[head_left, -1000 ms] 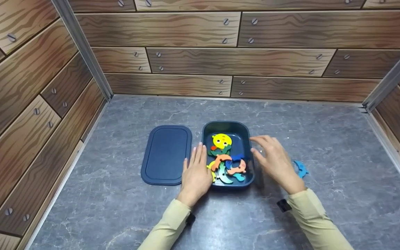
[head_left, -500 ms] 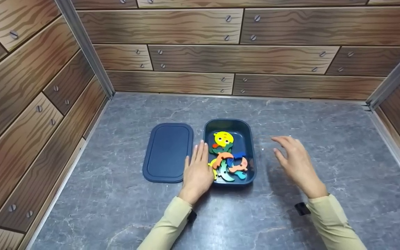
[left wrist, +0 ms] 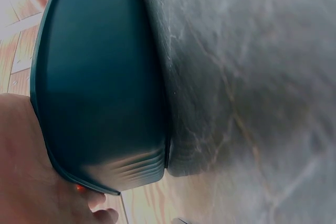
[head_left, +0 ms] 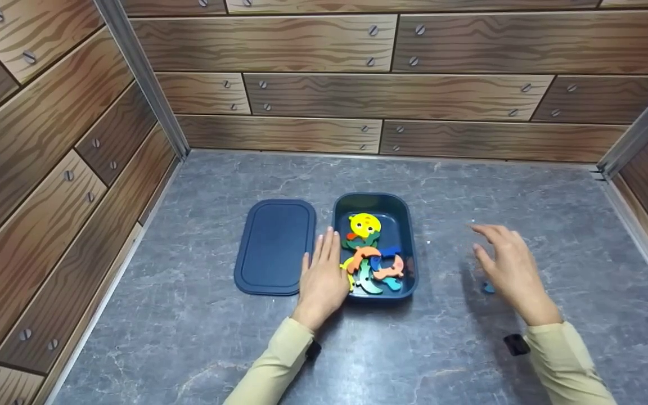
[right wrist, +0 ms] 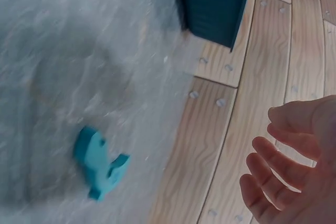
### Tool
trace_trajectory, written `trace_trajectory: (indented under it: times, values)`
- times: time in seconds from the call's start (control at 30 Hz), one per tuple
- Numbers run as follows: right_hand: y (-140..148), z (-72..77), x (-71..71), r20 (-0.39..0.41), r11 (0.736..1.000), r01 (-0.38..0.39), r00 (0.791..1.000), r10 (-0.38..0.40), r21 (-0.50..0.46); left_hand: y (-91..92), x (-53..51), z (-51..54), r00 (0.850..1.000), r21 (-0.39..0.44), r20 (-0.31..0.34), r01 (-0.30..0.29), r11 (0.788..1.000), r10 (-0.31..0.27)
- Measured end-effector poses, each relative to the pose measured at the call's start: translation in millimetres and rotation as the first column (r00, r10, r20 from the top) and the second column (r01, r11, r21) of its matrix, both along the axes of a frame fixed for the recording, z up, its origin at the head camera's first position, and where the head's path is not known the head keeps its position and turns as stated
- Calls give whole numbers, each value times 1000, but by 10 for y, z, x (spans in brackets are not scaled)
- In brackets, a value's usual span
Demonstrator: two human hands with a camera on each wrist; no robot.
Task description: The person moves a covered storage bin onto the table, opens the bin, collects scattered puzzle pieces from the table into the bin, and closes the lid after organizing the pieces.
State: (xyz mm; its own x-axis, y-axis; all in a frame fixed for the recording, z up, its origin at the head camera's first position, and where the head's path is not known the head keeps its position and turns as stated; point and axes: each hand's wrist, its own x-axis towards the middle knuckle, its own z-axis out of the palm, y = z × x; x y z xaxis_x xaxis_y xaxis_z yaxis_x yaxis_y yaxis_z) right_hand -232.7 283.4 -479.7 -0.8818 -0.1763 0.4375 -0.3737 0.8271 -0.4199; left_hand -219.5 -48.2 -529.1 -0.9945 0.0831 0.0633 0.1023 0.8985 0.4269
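My left hand rests along the left rim of a dark blue box, its fingers straight and pointing away from me. In the left wrist view the box's outer wall fills much of the picture. Inside lie several colourful flat pieces, among them a yellow round face, an orange crescent and a mint-green one. Off to the right, my right hand hovers over the table with loosely bent fingers and holds nothing. Below it lies a blue crescent-shaped piece, mostly hidden by the hand in the head view.
Left of the box a dark blue lid lies flat on the grey marbled table. Wood-patterned walls stand along the back and both sides.
My right hand has moved away from the box's right edge, rightward to above the blue piece, which it now mostly covers. The left hand has stayed at the box's rim.
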Motion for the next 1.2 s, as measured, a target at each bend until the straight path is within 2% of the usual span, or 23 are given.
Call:
trace_trajectory:
  times: [0.13,0.33,0.47,0.67,0.9,1.2]
  values:
    - [125,-60,22,58,1000,22,998,-23,7,0,-6,-2,1000,-3,5,1,1000,-1]
    - [286,-156,25,82,998,53,995,-57,40,-1,-16,-1,1000,-12,4,2,1000,-2]
    - [383,-223,29,134,995,64,988,-73,70,0,-20,5,1000,-8,-5,4,1000,-4]
    - [505,-355,48,187,993,-10,982,-12,117,-2,3,-2,1000,-8,-13,5,1000,-5]
    - [499,-516,92,246,986,-93,968,58,136,-14,35,-55,1000,-5,-26,5,1000,-6]
    - [485,-533,79,301,989,-85,953,44,125,0,1,-17,999,-8,-34,7,1000,-8]
